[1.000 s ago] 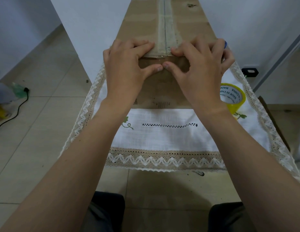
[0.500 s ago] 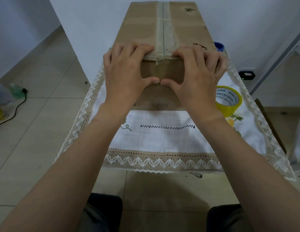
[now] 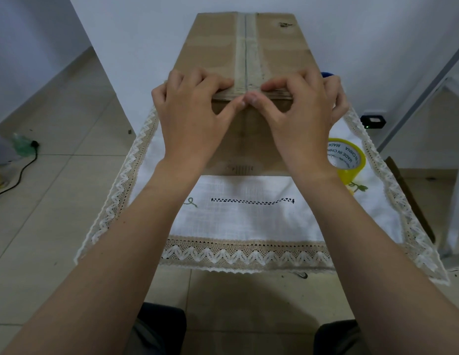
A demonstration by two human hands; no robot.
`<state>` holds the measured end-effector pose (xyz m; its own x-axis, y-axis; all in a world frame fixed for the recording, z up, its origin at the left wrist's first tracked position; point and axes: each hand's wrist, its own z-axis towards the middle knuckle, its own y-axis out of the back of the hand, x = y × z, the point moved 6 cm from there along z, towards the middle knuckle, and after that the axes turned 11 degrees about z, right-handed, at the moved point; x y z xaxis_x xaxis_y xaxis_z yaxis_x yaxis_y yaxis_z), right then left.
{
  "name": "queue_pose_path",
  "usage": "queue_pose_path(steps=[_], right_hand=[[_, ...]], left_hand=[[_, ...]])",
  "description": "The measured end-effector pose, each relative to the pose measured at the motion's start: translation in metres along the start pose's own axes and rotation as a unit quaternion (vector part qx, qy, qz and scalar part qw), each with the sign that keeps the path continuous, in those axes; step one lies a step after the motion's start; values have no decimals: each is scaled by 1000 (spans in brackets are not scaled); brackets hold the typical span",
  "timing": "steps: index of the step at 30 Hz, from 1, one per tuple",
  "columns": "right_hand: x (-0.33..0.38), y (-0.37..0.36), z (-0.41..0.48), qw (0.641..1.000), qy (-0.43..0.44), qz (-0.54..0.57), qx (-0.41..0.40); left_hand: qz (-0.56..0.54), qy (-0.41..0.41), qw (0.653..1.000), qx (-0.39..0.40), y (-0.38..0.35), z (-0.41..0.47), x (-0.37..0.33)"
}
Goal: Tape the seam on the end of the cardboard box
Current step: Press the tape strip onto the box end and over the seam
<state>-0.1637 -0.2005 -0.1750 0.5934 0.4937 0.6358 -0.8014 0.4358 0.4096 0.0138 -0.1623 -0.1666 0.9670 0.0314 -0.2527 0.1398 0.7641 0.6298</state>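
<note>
A long brown cardboard box [image 3: 279, 49] lies on a white lace-edged tablecloth [image 3: 248, 221], its near end facing me. A strip of clear tape [image 3: 246, 47] runs down the top seam to the near edge. My left hand [image 3: 192, 116] and my right hand [image 3: 300, 119] rest on the near top edge, fingers curled on top, both thumbs meeting at the edge where the tape folds over. Neither hand holds a loose object. A yellow tape roll [image 3: 347, 157] lies on the cloth to the right of the box.
A blue object [image 3: 327, 75] shows behind my right hand. A white wall stands behind the box. A black cable [image 3: 20, 172] and clutter lie on the tiled floor at left. A small black device [image 3: 373, 121] sits at right. My knees are below.
Both thumbs have moved up the box's near face to its top edge, meeting at the tape end. The fingers stay on the top.
</note>
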Motion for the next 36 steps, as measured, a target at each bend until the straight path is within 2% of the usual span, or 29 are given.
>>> queue_pose_path(steps=[9, 14, 19, 24, 28, 36], right_hand=[[-1, 5, 5, 998, 53, -6, 27], [-6, 11, 10, 998, 37, 17, 47], [4, 3, 10, 998, 35, -23, 39], [-2, 7, 14, 997, 31, -3, 77], [-1, 8, 12, 998, 25, -2, 61], [-6, 1, -8, 994, 87, -44, 56]], left_hand=[[-23, -31, 999, -22, 3, -2, -2], [-47, -45, 998, -10, 3, 0, 1], [-48, -9, 999, 16, 0, 3, 2], [-57, -30, 998, 20, 1, 2, 4], [-46, -15, 998, 31, 1, 0, 3], [47, -53, 996, 50, -3, -6, -1]])
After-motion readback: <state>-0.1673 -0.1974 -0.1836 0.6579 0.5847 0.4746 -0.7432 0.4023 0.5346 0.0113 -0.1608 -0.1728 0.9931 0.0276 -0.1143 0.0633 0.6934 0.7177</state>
